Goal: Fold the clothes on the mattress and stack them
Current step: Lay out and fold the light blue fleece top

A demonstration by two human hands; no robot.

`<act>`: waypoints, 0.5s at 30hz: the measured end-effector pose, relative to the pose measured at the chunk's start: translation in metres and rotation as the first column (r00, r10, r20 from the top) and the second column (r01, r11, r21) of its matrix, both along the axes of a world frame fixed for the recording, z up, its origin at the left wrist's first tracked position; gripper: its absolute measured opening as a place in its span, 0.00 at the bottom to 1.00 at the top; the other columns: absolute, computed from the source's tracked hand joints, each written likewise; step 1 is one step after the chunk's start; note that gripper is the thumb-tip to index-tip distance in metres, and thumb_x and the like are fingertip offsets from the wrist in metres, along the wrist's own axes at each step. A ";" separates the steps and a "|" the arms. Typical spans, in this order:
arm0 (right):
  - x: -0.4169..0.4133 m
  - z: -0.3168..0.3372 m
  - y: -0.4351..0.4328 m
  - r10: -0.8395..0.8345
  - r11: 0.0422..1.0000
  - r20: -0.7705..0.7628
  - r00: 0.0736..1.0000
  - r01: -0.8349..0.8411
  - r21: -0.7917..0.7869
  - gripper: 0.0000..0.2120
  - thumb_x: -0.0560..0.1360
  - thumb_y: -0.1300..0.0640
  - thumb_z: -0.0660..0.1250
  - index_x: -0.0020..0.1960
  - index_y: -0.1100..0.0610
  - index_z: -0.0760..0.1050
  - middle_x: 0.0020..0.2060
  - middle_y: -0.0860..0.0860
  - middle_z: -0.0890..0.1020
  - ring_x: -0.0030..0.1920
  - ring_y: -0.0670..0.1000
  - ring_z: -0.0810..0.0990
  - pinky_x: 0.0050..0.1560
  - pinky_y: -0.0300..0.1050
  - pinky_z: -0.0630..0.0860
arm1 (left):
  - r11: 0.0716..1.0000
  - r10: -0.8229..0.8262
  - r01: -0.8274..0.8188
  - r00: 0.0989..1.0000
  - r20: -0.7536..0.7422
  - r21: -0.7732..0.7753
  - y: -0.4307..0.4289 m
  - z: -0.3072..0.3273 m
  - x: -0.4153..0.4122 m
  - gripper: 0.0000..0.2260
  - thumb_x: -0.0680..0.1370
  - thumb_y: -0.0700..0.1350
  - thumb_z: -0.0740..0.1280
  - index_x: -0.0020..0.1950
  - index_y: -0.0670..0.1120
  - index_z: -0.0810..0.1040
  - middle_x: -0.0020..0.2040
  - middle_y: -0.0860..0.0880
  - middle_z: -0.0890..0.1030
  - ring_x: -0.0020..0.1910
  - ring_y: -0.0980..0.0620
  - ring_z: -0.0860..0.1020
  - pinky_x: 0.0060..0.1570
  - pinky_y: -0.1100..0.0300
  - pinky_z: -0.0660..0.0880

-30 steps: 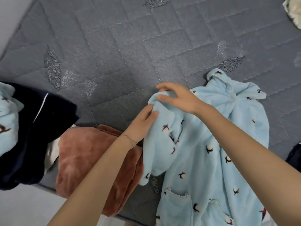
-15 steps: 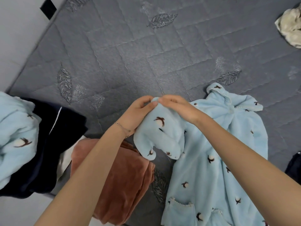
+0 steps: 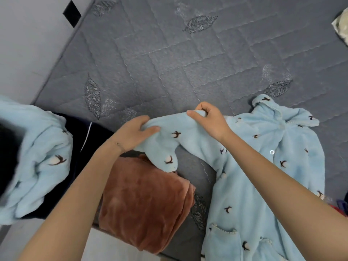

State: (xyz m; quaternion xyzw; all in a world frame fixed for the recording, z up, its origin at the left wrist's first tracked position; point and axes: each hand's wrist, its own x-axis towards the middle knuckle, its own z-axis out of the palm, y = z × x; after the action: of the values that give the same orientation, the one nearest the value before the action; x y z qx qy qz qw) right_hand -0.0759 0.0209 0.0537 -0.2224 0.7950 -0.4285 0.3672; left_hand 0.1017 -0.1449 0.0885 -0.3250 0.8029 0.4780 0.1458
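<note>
A light blue fleece pajama top [image 3: 267, 178] with a small cotton-flower print lies face up on the grey quilted mattress [image 3: 169, 63], collar at the far end. Its left sleeve [image 3: 180, 136] is stretched out to the left, lifted a little off the mattress. My left hand [image 3: 135, 134] grips the sleeve near its cuff, and the cuff end hangs below it. My right hand [image 3: 209, 121] pinches the sleeve's upper edge closer to the shoulder. A folded rust-brown fleece piece [image 3: 145, 202] lies below the sleeve at the mattress's near edge.
At the left lies a pile with a matching light blue fleece garment [image 3: 37, 159] on top of a dark navy garment [image 3: 84, 136]. A cream garment [image 3: 341, 25] sits at the far right edge. The wall runs along the left side of the mattress.
My hands have moved apart and pulled the bunched sleeve out straight to the left. The camera view has shifted, showing more of the left pile.
</note>
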 end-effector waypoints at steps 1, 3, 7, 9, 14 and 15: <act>0.004 -0.001 -0.004 -0.006 1.000 -0.045 0.999 0.007 0.016 0.16 0.76 0.52 0.71 0.37 0.56 0.67 0.32 0.44 0.70 0.33 0.41 0.67 0.39 0.35 0.67 | 0.999 0.024 -0.025 0.999 -0.035 -0.023 -0.003 0.002 0.002 0.16 0.79 0.50 0.67 0.41 0.39 0.69 0.38 0.46 0.71 0.37 0.51 0.69 0.38 0.56 0.65; 0.010 -0.001 -0.013 -0.018 0.999 -0.123 0.992 0.022 0.036 0.17 0.76 0.51 0.71 0.36 0.55 0.67 0.32 0.44 0.71 0.36 0.45 0.69 0.46 0.44 0.69 | 0.997 0.064 -0.067 0.994 -0.086 -0.036 -0.008 0.007 0.006 0.18 0.78 0.51 0.68 0.41 0.36 0.70 0.37 0.43 0.72 0.37 0.51 0.70 0.39 0.55 0.67; 0.021 -0.003 -0.027 -0.041 0.997 -0.234 0.971 0.053 0.047 0.15 0.76 0.49 0.70 0.38 0.56 0.71 0.35 0.45 0.74 0.44 0.52 0.74 0.56 0.55 0.71 | 0.994 0.058 -0.069 0.991 -0.125 -0.086 -0.021 0.008 0.012 0.19 0.77 0.51 0.68 0.41 0.35 0.72 0.36 0.40 0.72 0.35 0.51 0.70 0.38 0.54 0.66; 0.025 -0.008 -0.033 -0.058 0.996 -0.297 0.953 0.076 0.049 0.15 0.76 0.48 0.69 0.40 0.58 0.73 0.39 0.47 0.77 0.47 0.52 0.74 0.59 0.53 0.69 | 0.990 0.054 -0.068 0.992 -0.113 -0.127 -0.031 0.005 0.011 0.19 0.77 0.52 0.69 0.38 0.37 0.72 0.34 0.45 0.71 0.33 0.52 0.69 0.36 0.56 0.65; 0.028 -0.028 -0.045 -0.047 0.987 -0.443 0.895 0.109 0.116 0.14 0.77 0.44 0.67 0.40 0.52 0.70 0.41 0.46 0.76 0.48 0.48 0.69 0.51 0.44 0.59 | 0.902 0.033 -0.015 0.999 0.032 -0.431 -0.057 -0.008 -0.011 0.21 0.73 0.56 0.71 0.29 0.46 0.67 0.27 0.49 0.69 0.27 0.50 0.68 0.28 0.59 0.61; 0.028 -0.032 -0.047 -0.035 0.984 -0.461 0.887 0.110 0.138 0.14 0.77 0.44 0.67 0.40 0.51 0.69 0.41 0.45 0.75 0.48 0.48 0.68 0.50 0.44 0.56 | 0.877 0.036 -0.002 0.997 0.062 -0.481 -0.059 -0.014 -0.018 0.21 0.73 0.57 0.70 0.29 0.47 0.67 0.27 0.50 0.69 0.28 0.50 0.69 0.29 0.59 0.61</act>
State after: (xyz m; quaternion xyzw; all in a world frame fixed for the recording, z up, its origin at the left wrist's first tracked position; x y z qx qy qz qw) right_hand -0.0477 -0.0258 0.0219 -0.2567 0.8986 -0.3125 0.1705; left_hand 0.0838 -0.2042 0.0746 -0.3753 0.8876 0.2538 0.0835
